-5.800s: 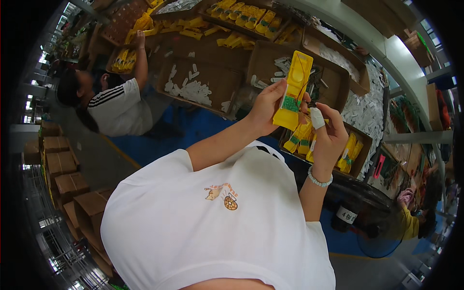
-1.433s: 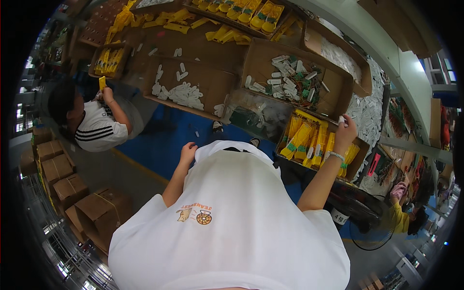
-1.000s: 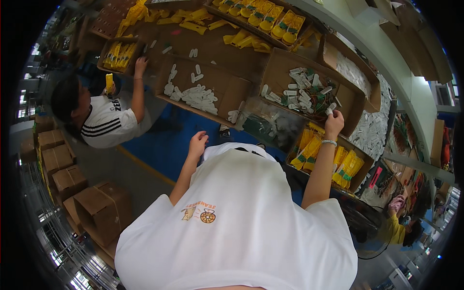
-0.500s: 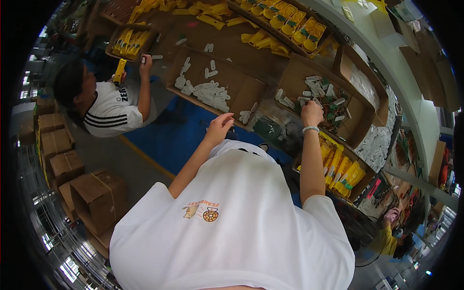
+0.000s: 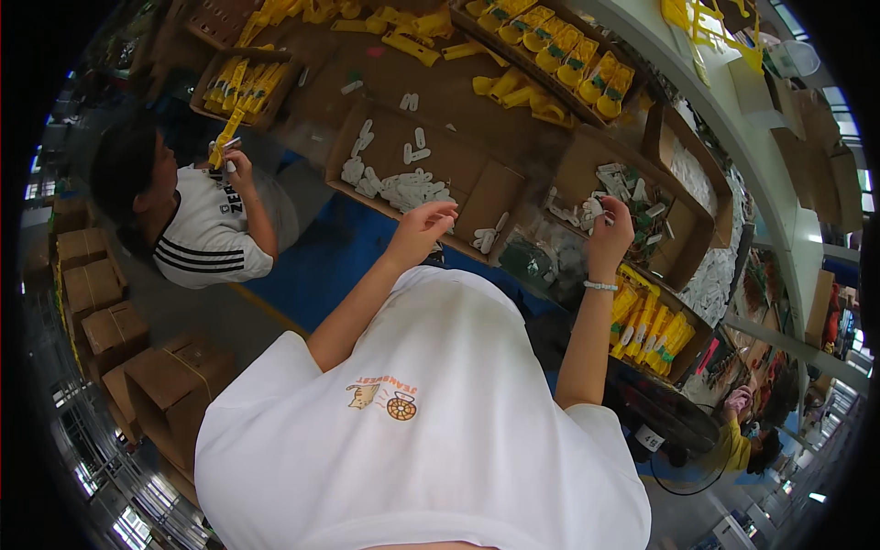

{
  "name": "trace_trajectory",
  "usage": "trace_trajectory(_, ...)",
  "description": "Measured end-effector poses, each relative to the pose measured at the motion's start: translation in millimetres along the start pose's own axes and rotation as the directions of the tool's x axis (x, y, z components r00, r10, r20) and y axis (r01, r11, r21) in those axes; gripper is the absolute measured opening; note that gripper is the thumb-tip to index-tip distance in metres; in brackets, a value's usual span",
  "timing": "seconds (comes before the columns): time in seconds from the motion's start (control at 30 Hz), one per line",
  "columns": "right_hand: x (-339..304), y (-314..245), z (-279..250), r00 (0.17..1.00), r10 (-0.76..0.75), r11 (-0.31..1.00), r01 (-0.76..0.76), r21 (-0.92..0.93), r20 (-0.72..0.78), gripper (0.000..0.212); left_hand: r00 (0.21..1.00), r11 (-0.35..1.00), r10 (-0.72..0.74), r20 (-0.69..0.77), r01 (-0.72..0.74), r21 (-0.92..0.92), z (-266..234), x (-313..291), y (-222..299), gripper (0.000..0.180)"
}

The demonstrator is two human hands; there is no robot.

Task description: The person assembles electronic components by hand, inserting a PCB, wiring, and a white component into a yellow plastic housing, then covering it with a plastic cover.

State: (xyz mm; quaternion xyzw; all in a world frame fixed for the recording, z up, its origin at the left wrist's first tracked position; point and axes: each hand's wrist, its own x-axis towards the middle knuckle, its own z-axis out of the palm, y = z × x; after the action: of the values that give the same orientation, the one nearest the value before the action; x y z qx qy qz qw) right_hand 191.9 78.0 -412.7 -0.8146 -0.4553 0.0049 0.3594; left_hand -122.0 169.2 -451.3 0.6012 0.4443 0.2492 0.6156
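Head view: your R hand (image 5: 609, 231) is at the near L part of the R box (image 5: 694, 246), fingers bent in over white parts (image 5: 616, 180). Whitish bit shows at your fingertips; can't tell if it's a part you're gripping or a wrap on a finger. Pale bracelet (image 5: 600, 286) on that wrist. Wires & green boards lie mixed w/ the parts, R of your hand.

Your L hand (image 5: 422, 231) is loosely open, fingers half bent, pointing R, over the near edge of the mid box (image 5: 490, 194); can't tell if it's touching. White pieces (image 5: 403, 191) are heaped in that box's L half, a few more at its R end.

Btwn the two boxes: clear bag (image 5: 536, 258). Just below your R box: yellow cases (image 5: 653, 323) packed in a carton (image 5: 698, 353), nr your R forearm. Far side, top R: tray of yellow cases.

To your L, co-worker (image 5: 206, 220) holds a yellow case up nr a small box (image 5: 268, 112). Fan (image 5: 662, 408) by your R elbow.
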Motion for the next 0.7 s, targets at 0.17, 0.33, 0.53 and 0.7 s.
trace_trajectory(0.17,-1.2,-79.0,-30.8,0.987,-0.119,0.936,0.077,0.343,0.104,0.032,0.918,0.935,0.309,0.249,-0.245,-0.257,9.9,14.1,95.0,0.027)
trace_trajectory(0.33,-20.7,-131.7,-30.7,0.952,-0.077,0.825,-0.105,0.556,0.295,0.029,0.859,0.888,0.435,0.268,-0.361,-0.284,24.5,20.5,129.3,0.025)
trace_trajectory(0.53,-37.9,-147.5,0.7,0.926,-0.018,0.513,-0.316,0.798,0.378,0.023,0.918,0.903,0.285,0.276,-0.160,-0.399,5.0,11.0,111.8,0.019)
trace_trajectory(0.7,-37.0,-161.9,10.7,0.880,0.016,0.366,-0.447,0.816,0.475,0.022,0.916,0.883,0.351,0.192,-0.255,-0.394,-14.1,0.5,113.9,0.022)
